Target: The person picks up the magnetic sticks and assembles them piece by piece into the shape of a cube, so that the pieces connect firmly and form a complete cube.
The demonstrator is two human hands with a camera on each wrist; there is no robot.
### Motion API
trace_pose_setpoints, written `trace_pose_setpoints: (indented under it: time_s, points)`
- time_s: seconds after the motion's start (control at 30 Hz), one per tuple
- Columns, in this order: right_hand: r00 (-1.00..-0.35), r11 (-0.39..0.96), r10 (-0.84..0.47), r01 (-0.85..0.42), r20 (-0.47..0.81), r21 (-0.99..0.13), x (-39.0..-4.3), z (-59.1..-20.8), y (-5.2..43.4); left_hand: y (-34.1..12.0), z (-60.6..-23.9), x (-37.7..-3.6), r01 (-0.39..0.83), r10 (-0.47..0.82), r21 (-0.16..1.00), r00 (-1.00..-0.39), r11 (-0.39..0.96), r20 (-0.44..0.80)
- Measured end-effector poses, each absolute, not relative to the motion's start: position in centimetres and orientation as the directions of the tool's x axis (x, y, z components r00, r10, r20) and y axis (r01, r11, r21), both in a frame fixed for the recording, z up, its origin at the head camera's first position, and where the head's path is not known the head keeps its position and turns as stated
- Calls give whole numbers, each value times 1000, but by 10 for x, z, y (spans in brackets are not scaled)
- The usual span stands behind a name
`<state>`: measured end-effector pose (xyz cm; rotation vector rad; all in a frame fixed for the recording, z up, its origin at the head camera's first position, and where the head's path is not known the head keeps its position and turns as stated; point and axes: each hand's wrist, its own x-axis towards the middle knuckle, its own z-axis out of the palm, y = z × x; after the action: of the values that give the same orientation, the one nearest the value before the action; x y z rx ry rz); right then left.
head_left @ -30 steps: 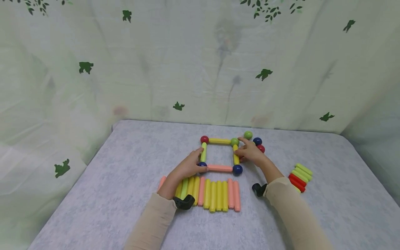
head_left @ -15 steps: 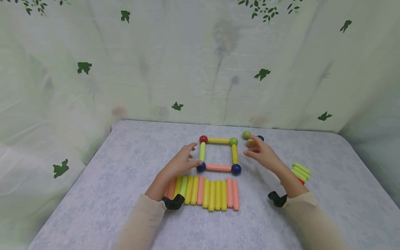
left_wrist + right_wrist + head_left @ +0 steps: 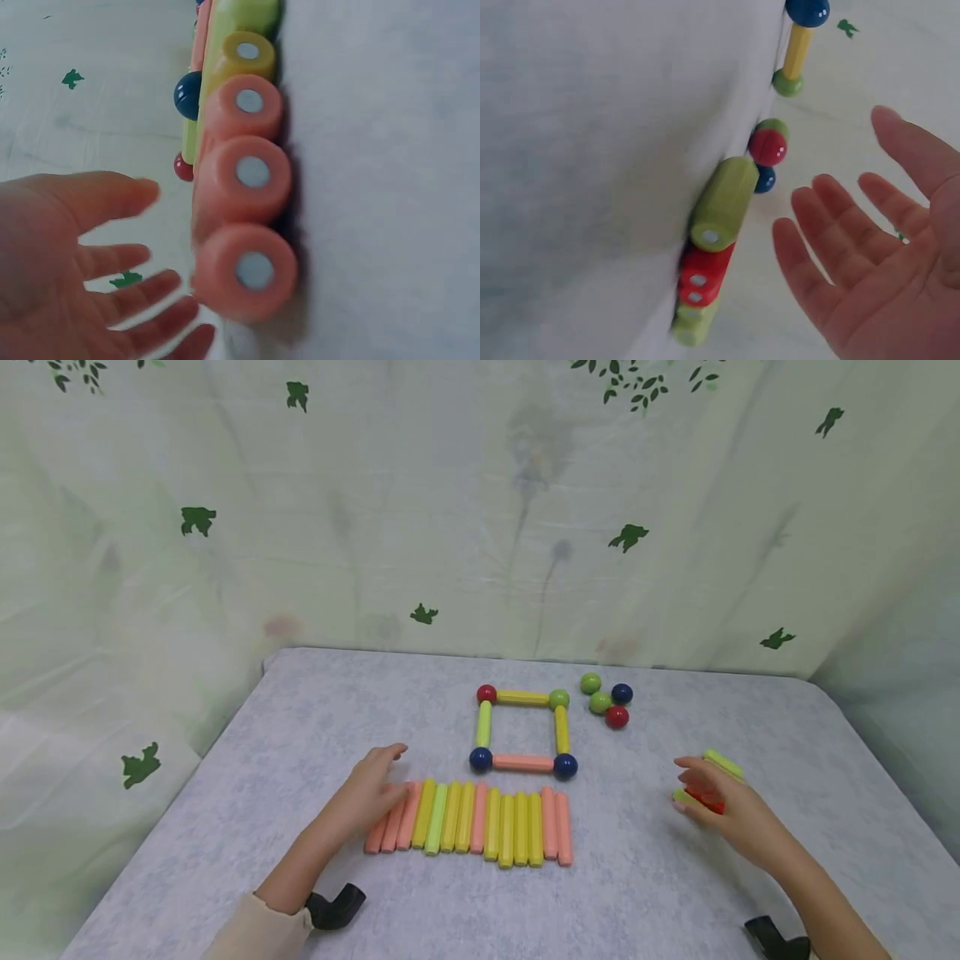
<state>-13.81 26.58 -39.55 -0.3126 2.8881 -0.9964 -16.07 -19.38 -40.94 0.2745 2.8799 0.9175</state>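
Note:
My left hand [image 3: 366, 793] hovers by the left end of a row of pink, yellow and green magnetic rods [image 3: 450, 817], fingers spread and holding nothing. In the left wrist view, pink rod ends [image 3: 253, 172] with silvery magnets lie beside it. My right hand [image 3: 738, 818] is over the small pile of green and red rods [image 3: 723, 765], its fingers loosely bent and partly hiding them. The right wrist view has these rods [image 3: 724, 202] beside the fingers, with nothing gripped. A square [image 3: 523, 763] of four-sided rod-and-ball form lies flat behind the row.
Several loose balls [image 3: 600, 702], green, blue and red, sit to the right of the square. Everything lies on a grey table [image 3: 645, 893]. A pale curtain [image 3: 480, 510] with leaf prints hangs along the table's back edge.
Both hands have let go of the square and moved apart. The left came back toward the row's left end; the right went right to the green and red rods. The square stays in place.

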Motion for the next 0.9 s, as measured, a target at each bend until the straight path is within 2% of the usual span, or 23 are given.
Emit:
trace_pose_setpoints:
  time_s: [0.17, 0.4, 0.7, 0.8, 0.9]
  points:
    - [-980, 826, -192, -137, -44, -547, -129, -403, 271, -203, -412, -149, 73, 168, 532, -977, 843, -131]
    - [-979, 867, -201, -160, -37, -471, -132, -411, 272, -206, -407, -141, 11, 157, 548, -963, 837, -220]
    - [-969, 891, -224, -161, -102, -425, -138, -418, 268, -206, -400, -139, -43, 122, 579, -962, 814, -244]
    - [-960, 873, -274, -225, -53, -433, -139, -415, 266, -208, -395, -139, -44, 117, 597, -967, 801, -228]
    - [-948, 827, -318, -278, 0, -488, -141, -411, 264, -209, -389, -142, -31, 96, 623, -981, 781, -169]
